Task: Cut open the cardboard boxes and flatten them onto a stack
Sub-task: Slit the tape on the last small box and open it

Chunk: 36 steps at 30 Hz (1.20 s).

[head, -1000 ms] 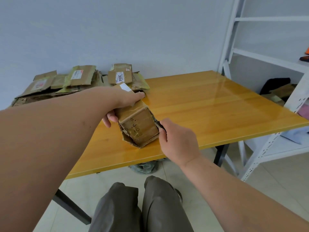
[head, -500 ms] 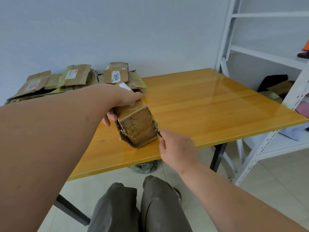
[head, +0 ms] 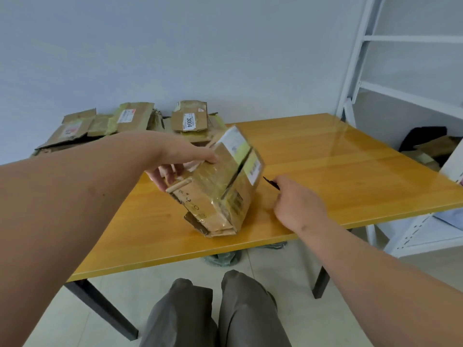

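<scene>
A small brown cardboard box (head: 220,189), wrapped in yellowish tape and bearing white labels, stands tilted on its near lower edge on the orange table (head: 325,156). A dark slit runs across its upper face. My left hand (head: 175,162) grips the box at its far left end, thumb on top and fingers underneath. My right hand (head: 298,204) is just right of the box, clear of it, curled round a small dark cutter (head: 271,182) whose blade points up and to the left. A stack of flattened boxes (head: 130,123) lies at the table's far left.
A white metal shelf unit (head: 390,101) stands to the right of the table, with dark cloth and cardboard on a lower shelf. My knees in grey trousers (head: 215,309) are below the table's near edge. A plain wall is behind.
The box has been tipped up and turned, so its labelled top with the slit now faces me. My right hand has drawn the cutter away from the box's side, to the right.
</scene>
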Tool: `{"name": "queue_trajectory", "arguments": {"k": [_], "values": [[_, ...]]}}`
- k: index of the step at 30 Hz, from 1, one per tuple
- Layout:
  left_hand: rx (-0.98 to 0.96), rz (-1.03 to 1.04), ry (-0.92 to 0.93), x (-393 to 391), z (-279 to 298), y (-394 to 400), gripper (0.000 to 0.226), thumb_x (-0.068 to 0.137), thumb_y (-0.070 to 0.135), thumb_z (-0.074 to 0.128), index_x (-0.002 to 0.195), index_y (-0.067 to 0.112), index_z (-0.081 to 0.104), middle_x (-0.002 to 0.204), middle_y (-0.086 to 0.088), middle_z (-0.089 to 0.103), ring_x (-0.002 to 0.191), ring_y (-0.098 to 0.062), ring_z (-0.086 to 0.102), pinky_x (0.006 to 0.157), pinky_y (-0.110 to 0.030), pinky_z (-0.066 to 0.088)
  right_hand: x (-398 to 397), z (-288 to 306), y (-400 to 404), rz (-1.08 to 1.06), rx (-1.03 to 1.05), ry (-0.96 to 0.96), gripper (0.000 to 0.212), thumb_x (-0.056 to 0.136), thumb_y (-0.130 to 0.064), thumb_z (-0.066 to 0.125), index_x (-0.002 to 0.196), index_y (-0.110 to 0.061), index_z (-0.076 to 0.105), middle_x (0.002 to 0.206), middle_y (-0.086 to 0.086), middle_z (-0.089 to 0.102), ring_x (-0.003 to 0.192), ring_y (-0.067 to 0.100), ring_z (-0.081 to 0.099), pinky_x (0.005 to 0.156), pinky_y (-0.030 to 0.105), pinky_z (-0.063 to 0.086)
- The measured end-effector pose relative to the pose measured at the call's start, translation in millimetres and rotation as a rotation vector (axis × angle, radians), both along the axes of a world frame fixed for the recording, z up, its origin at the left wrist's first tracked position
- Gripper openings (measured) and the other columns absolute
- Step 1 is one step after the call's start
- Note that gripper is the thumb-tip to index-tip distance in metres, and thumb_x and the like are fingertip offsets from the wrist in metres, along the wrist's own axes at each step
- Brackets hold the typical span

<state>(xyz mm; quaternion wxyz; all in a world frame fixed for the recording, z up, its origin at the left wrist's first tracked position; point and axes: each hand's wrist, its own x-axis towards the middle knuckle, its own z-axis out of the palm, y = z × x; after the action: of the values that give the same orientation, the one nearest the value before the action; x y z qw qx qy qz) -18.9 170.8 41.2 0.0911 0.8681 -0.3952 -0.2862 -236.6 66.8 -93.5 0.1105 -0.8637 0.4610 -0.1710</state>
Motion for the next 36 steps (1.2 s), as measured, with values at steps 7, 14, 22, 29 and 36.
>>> {"name": "queue_trajectory", "arguments": {"k": [7, 14, 22, 29, 36], "values": [[-0.024, -0.006, 0.042, 29.3, -2.9, 7.4, 0.056, 0.078, 0.07, 0.06, 0.109, 0.024, 0.062, 0.11, -0.012, 0.064, 0.094, -0.03, 0.067, 0.083, -0.044, 0.058, 24.4, -0.1, -15.9, -0.114, -0.006, 0.205, 0.057, 0.091, -0.012, 0.039, 0.145, -0.029, 0.035, 0.143, 0.008, 0.039, 0.128, 0.033, 0.037, 0.104, 0.041, 0.033], [-0.02, -0.068, -0.002, 46.8, 1.1, 2.7, 0.055, 0.079, 0.066, 0.063, 0.119, 0.028, 0.062, 0.113, -0.01, 0.062, 0.107, -0.032, 0.062, 0.089, -0.043, 0.052, 60.3, 21.0, 2.4, 0.412, -0.418, -0.023, 0.074, 0.068, -0.022, 0.066, 0.139, -0.025, 0.044, 0.144, 0.001, 0.044, 0.132, 0.027, 0.04, 0.104, 0.048, 0.032], [-0.001, -0.119, -0.063, 52.4, 0.8, 5.8, 0.059, 0.082, 0.071, 0.054, 0.127, 0.032, 0.059, 0.11, -0.002, 0.06, 0.102, -0.026, 0.06, 0.087, -0.04, 0.054, 67.2, 14.9, 7.5, 0.434, -0.511, 0.017, 0.046, 0.058, -0.025, 0.072, 0.102, -0.018, 0.06, 0.107, 0.001, 0.057, 0.106, 0.027, 0.053, 0.089, 0.045, 0.037], [0.013, -0.142, -0.21, 43.4, 2.3, 2.9, 0.054, 0.097, 0.062, 0.036, 0.137, 0.028, 0.044, 0.117, -0.004, 0.053, 0.102, -0.028, 0.058, 0.085, -0.043, 0.055, 51.8, 15.6, 9.9, 0.497, -0.541, 0.064, 0.054, 0.054, -0.004, 0.074, 0.076, -0.027, 0.031, 0.075, -0.008, 0.038, 0.071, 0.021, 0.048, 0.072, 0.036, 0.031], [-0.081, -0.111, -0.19, 45.1, -9.6, 20.9, 0.032, 0.105, 0.044, 0.029, 0.135, 0.039, 0.038, 0.115, -0.009, 0.054, 0.094, -0.028, 0.057, 0.073, -0.041, 0.057, 43.4, 3.0, 11.6, 0.477, -0.521, 0.051, 0.052, 0.042, 0.004, 0.063, 0.083, -0.021, 0.045, 0.079, -0.001, 0.047, 0.072, 0.018, 0.031, 0.065, 0.032, 0.025]]}}
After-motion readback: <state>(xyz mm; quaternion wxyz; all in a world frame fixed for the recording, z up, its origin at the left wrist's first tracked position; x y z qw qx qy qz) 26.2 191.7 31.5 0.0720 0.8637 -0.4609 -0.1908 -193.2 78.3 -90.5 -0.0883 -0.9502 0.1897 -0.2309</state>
